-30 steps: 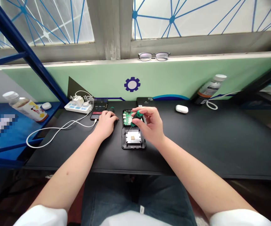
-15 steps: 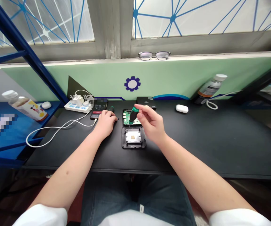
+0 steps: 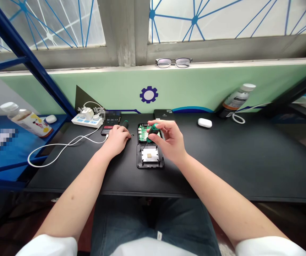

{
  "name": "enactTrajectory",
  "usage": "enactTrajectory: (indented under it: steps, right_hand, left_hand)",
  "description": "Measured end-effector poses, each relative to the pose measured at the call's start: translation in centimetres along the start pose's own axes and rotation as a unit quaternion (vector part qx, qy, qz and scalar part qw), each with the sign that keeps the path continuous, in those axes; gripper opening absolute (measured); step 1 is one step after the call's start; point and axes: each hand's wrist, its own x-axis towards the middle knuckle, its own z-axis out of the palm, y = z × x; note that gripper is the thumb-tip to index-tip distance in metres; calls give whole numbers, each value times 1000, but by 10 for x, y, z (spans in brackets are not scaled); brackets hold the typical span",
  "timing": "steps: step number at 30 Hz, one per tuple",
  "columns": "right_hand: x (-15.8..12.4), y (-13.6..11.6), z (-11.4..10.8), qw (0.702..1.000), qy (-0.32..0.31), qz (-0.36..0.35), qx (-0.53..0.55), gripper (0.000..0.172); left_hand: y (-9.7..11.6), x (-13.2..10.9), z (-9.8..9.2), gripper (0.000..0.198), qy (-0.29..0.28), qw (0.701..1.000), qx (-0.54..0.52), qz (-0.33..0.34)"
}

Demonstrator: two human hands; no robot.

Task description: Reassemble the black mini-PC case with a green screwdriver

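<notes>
My right hand point(image 3: 170, 140) is closed on a green and black screwdriver point(image 3: 153, 131), held tilted between thumb and fingers. Its shaft points down at the upper left corner of a black cover point(image 3: 139, 164), which carries a silver metal plate point(image 3: 150, 155). Just behind the cover lies a black case with a green circuit board point(image 3: 143, 133), partly hidden by my right hand. My left hand point(image 3: 118, 140) rests on the desk, fingers lying loosely bent. Tiny screws point(image 3: 132, 134) lie by its fingertips, and a second screwdriver point(image 3: 125, 124) shows behind it.
Left of the board are a phone point(image 3: 111, 120), a white power strip point(image 3: 85, 120) and a looping cable point(image 3: 62, 145). A black box point(image 3: 164, 114) sits behind. To the right are a white earbud case point(image 3: 205, 123) and a bottle point(image 3: 236, 101). Glasses point(image 3: 174, 63) rest on the ledge.
My right fingers have shifted on the screwdriver handle and now cover more of it. The screwdriver's tip stays at the cover's corner. My left hand has hardly moved.
</notes>
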Motion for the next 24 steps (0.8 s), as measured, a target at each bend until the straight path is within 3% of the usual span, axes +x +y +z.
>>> enactTrajectory:
  steps: [8,13,18,24]
  right_hand:
    - [3,0,-6,996,-46,-39,-66,30]
    - [5,-1,-9,998,-40,28,-29,33]
    - [6,2,-5,999,-5,46,-12,27]
    - [1,2,4,994,18,80,71,35]
  left_hand:
    - [3,0,-4,23,-15,1000,8,13]
    - [7,-1,1,16,-10,999,31,5]
    - [15,-2,3,17,13,999,46,3]
    - [26,-3,-8,19,16,999,-52,2]
